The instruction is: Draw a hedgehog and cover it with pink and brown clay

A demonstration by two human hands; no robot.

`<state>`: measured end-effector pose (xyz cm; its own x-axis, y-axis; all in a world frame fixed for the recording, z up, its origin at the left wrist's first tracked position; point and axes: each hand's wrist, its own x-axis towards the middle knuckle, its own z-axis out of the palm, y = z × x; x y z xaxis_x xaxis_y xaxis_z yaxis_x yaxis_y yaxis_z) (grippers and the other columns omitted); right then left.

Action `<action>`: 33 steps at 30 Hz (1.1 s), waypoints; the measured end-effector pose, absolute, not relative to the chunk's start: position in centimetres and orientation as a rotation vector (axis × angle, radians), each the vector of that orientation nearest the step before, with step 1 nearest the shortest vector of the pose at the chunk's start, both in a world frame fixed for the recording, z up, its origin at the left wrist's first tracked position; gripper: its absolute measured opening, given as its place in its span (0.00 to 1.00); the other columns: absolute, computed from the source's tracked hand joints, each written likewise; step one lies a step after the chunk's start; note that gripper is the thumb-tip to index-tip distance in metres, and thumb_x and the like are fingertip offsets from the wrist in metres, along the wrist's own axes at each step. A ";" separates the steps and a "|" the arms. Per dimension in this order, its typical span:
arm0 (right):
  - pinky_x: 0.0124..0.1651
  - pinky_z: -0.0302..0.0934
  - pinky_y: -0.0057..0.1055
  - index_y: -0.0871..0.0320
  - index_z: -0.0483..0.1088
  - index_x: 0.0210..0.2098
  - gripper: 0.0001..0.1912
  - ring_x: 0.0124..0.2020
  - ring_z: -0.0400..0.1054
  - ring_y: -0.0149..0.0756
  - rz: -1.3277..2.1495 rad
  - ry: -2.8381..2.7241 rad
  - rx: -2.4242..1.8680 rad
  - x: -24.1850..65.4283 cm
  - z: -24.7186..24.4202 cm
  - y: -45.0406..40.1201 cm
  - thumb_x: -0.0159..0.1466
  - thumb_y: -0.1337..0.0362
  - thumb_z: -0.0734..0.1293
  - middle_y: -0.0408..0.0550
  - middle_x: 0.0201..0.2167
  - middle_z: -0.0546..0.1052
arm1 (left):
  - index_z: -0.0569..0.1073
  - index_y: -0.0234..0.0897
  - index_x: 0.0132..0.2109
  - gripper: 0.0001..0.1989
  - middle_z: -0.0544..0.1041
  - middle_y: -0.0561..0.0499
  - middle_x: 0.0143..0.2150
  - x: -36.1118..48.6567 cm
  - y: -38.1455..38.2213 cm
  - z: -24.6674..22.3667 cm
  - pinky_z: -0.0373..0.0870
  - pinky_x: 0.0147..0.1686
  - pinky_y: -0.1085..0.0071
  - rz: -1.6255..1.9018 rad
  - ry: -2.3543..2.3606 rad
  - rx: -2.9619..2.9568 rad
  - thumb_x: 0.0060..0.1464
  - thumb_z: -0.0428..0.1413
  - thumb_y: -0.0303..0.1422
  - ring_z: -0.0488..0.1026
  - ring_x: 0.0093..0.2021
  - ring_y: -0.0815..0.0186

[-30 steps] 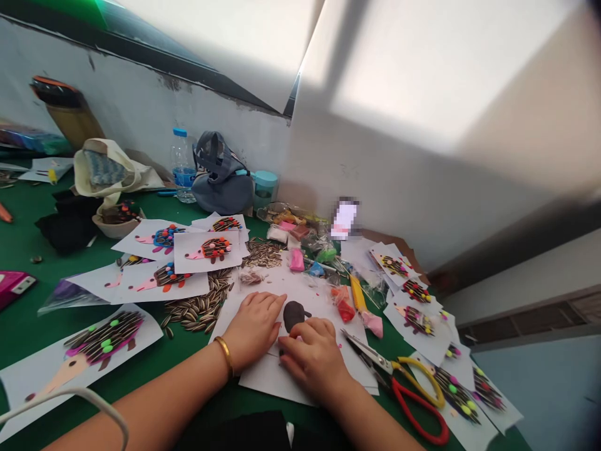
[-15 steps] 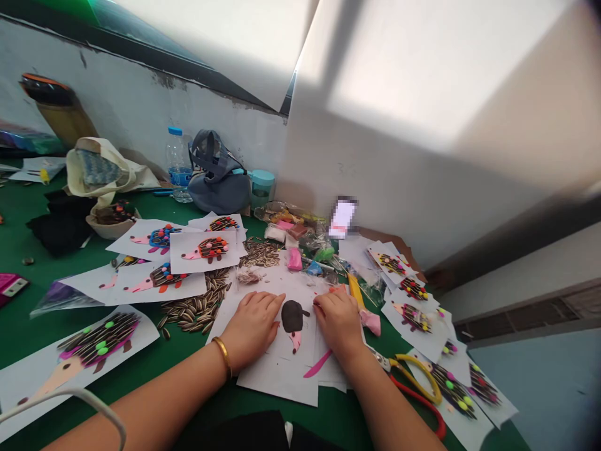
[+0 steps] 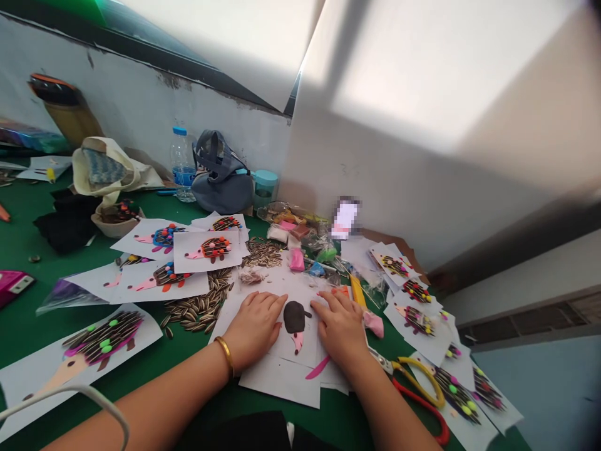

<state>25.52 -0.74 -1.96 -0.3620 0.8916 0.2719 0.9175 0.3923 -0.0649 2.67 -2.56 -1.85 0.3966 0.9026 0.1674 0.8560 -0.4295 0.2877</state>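
A sheet of white paper point(image 3: 282, 382) lies in front of me with a clay hedgehog figure point(image 3: 294, 317) on it. The figure has a dark rounded body, a pink pointed head and one small dark piece at its right side. My left hand point(image 3: 257, 329) rests flat on the paper just left of the figure, fingers extended. On the other side my right hand point(image 3: 342, 327) lies with its fingers stretched out and apart, holding nothing visible. Close to the right wrist lies a flat magenta strip point(image 3: 318, 368).
Scissors point(image 3: 417, 382) with yellow and red handles lie right of my right arm. Sunflower seeds point(image 3: 200, 307) are heaped to the left. Finished hedgehog pictures point(image 3: 209, 250) lie on both sides. Packets of coloured clay point(image 3: 297, 259), a phone point(image 3: 345, 218) and a bottle point(image 3: 182, 166) stand or lie farther back.
The fingers of my right hand have spread from a more curled pose beside the figure. My left hand stays in place on the paper. The view has shifted slightly.
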 end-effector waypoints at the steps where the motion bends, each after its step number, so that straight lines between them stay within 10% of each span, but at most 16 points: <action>1: 0.56 0.49 0.47 0.44 0.73 0.51 0.22 0.59 0.59 0.49 -0.153 -2.401 -1.595 25.4 -2.0 -0.6 0.61 0.70 0.65 0.43 0.59 0.71 | 0.64 0.36 0.63 0.25 0.73 0.43 0.56 2.7 -2.6 -1.9 0.55 0.61 0.55 0.448 1.584 2.493 0.58 0.53 0.29 0.65 0.57 0.55; 33: 0.61 0.44 0.48 0.48 0.72 0.53 0.21 0.67 0.50 0.47 -0.143 -2.434 -1.593 25.0 -1.9 -1.3 0.61 0.65 0.63 0.43 0.66 0.62 | 0.64 0.37 0.63 0.25 0.73 0.43 0.56 2.7 -2.5 -2.0 0.55 0.60 0.55 0.459 1.583 2.496 0.58 0.53 0.29 0.66 0.57 0.55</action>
<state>25.04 -1.32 -1.93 -0.3833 0.8910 0.2433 0.9134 0.4048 -0.0432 2.67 -2.50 -2.03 0.3964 0.9012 0.1753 0.8552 -0.4319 0.2866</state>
